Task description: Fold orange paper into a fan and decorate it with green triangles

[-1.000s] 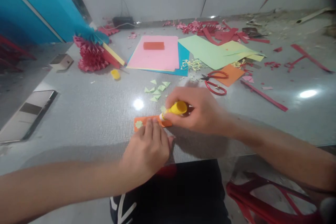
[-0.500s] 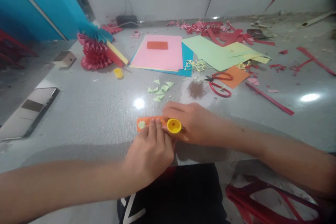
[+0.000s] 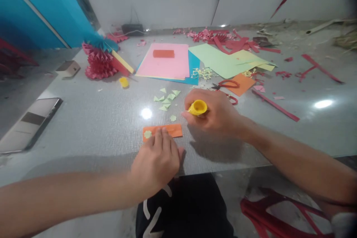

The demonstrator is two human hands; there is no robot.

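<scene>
Flat on an orange paper strip (image 3: 175, 130) rest the extended fingers of my left hand (image 3: 157, 156), pressing it against the table. A pale green paper flower (image 3: 147, 134) sits at the strip's left end. My right hand (image 3: 220, 113) is closed around a yellow glue stick (image 3: 198, 108), held over the table to the right of the strip, its hollow end facing up. Just left of that hand lies another small green paper flower (image 3: 173, 118). Several folded green paper pieces (image 3: 167, 99) are scattered beyond it.
Red-handled scissors (image 3: 230, 84) lie partly behind my right hand, beside an orange paper square (image 3: 241, 84). Farther back are pink paper sheets (image 3: 167, 68), green sheets (image 3: 217, 61) and red scraps. A phone (image 3: 30, 124), yellow cap (image 3: 124, 83) and pleated paper decoration (image 3: 100, 61) stand left.
My right hand has come off the orange strip and moved up and right with the glue stick. The strip's right end and the second green flower now show. My left hand stays on the strip.
</scene>
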